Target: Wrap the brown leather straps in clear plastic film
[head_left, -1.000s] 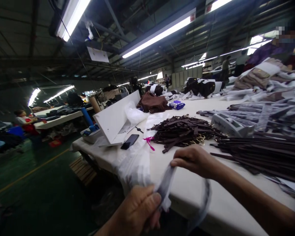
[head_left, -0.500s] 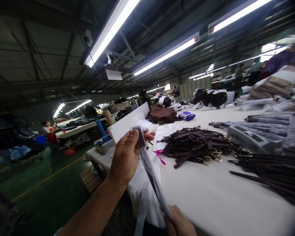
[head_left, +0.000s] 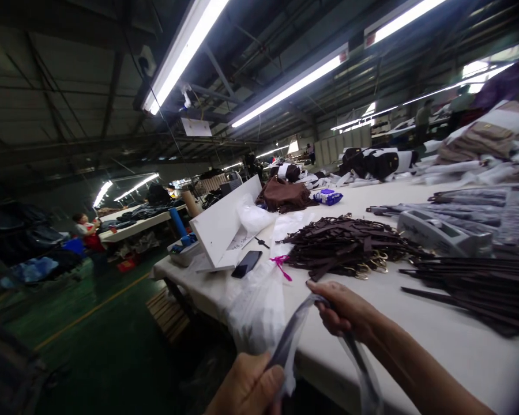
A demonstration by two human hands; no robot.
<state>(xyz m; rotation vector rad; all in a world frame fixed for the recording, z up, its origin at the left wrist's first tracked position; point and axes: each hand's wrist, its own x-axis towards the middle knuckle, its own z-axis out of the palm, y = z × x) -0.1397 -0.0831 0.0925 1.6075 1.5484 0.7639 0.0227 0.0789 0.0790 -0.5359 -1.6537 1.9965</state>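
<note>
A dark strap in a translucent plastic sleeve (head_left: pixel 290 335) stretches between my two hands at the table's front edge. My left hand (head_left: pixel 248 383), low in the view, is closed around one part of it. Higher and to the right, my right hand (head_left: pixel 346 308) pinches another part, and a length hangs down below that hand. Just beyond my right hand lies a heap of dark brown straps (head_left: pixel 350 245) with gold-coloured metal hooks. A pink tie (head_left: pixel 281 268) lies at the heap's left side.
On the white table (head_left: pixel 419 340) are a black phone (head_left: pixel 247 264), a white board (head_left: pixel 227 225), a blue packet (head_left: pixel 327 197), brown fabric (head_left: pixel 285 195) and a grey device (head_left: pixel 443 233). More dark straps (head_left: pixel 471 288) lie at right. White plastic (head_left: pixel 255 311) drapes over the front edge.
My left hand has dropped from the upper end of the sleeved strap to low in view. My right hand has risen and moved right, still gripping the strap. The phone is now uncovered.
</note>
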